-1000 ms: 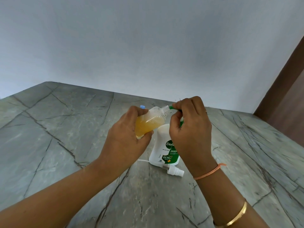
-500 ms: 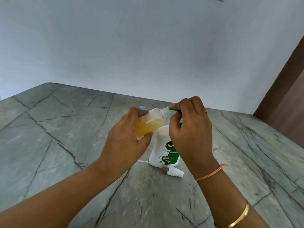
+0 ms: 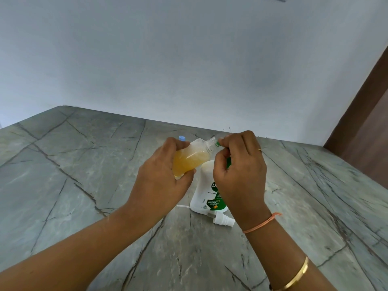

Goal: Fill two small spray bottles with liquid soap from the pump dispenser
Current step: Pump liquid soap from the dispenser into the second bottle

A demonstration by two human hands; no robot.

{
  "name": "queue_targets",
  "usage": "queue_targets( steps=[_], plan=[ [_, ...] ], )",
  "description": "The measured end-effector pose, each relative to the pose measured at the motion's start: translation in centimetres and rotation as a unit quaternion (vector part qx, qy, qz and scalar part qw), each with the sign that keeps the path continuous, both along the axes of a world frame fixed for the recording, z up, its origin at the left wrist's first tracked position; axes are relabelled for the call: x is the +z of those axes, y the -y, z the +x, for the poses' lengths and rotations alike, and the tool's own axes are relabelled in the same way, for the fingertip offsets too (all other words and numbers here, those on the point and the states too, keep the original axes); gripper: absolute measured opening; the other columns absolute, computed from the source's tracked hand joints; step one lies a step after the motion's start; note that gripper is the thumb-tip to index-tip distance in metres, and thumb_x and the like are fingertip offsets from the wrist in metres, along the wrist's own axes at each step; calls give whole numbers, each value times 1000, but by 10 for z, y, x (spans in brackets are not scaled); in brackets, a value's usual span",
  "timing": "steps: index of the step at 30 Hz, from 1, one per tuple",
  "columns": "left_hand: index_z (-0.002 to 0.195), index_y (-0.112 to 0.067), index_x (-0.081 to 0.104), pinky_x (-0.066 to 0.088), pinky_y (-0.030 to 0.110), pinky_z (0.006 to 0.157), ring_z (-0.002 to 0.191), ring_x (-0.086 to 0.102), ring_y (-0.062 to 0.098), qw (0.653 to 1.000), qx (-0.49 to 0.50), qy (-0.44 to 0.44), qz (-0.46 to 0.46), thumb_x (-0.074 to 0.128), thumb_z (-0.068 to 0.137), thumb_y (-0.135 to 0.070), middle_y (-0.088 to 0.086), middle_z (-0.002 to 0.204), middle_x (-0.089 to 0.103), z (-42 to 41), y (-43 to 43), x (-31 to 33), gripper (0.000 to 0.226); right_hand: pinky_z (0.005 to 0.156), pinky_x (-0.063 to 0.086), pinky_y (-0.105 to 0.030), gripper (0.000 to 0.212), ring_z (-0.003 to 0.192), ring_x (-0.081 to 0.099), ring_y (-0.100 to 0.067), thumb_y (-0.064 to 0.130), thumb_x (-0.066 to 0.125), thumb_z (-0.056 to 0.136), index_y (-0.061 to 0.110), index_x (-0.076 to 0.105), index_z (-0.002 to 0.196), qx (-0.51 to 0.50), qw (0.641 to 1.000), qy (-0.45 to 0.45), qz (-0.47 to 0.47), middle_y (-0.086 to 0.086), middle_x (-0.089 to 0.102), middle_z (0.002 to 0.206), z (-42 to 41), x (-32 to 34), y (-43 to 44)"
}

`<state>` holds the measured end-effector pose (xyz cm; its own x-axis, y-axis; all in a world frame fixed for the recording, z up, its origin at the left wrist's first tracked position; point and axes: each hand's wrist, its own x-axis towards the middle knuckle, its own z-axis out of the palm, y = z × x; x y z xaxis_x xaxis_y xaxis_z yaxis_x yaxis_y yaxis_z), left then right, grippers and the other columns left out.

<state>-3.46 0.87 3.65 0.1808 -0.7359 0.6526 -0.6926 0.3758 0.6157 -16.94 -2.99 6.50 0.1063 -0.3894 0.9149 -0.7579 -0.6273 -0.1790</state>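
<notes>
Hardly anything is moving since earlier | left hand [image 3: 159, 181] is gripping tilted clear plastic spray bottle [image 3: 192, 160], part-filled amber, above grey stone worktop [image 3: 84, 185] | right hand [image 3: 241, 171] is grasping green pump head [image 3: 228, 162] of white pump dispenser [image 3: 206, 185], spout at bottle's neck | step, judged: filling | next: pumping steadily, neck aligned.

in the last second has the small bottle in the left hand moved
No. The small bottle sits just as before against the standing pump dispenser: tilted, neck at its green nozzle.
</notes>
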Motion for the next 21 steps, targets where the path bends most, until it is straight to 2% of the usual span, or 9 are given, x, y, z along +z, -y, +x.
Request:
queue_targets(
  steps=[3,9,12,14,18,21],
  plan=[
    [116,-24,46,47,25,73,89,55,14,1000,0,-4,6,73,74,-29,-9,108,54,-1,0,-1,50,54,38,-23,13,72,55,-26,1,51,75,2,61,82,0,1000,-8,18,-13,57,83,-1,5,-1],
    [114,-24,47,51,29,74,91,56,14,1000,0,-10,0,73,74,-27,-6,109,58,0,-1,1,48,55,39,-21,14,72,56,-24,0,53,75,3,62,86,1,999,-20,29,-13,57,86,-5,13,-1],
    [115,-25,47,47,21,72,89,54,12,1000,1,-8,1,73,74,-28,-11,105,53,0,0,0,49,55,38,-21,16,72,57,-25,2,48,78,2,62,85,-2,1000,-17,11,-14,58,84,-3,10,-1],
    [116,-25,46,46,21,72,89,54,12,1000,1,-7,1,73,74,-29,-13,105,51,0,0,0,50,56,36,-21,20,71,56,-26,5,44,77,2,63,83,-6,1000,-9,-5,-14,58,83,-2,6,-2],
    [116,-24,46,46,22,72,88,55,13,1000,3,-2,1,74,74,-29,-12,104,51,1,1,-1,50,55,40,-24,15,73,56,-27,-4,51,75,1,64,83,-14,1000,-4,-6,-14,58,83,1,-1,-1],
    [116,-24,46,43,17,70,87,54,12,1000,2,-4,4,73,74,-29,-13,104,50,1,1,-1,50,55,40,-24,16,74,56,-28,-5,53,72,0,63,83,-5,1000,-4,8,-14,59,84,1,0,-1]
  ],
)
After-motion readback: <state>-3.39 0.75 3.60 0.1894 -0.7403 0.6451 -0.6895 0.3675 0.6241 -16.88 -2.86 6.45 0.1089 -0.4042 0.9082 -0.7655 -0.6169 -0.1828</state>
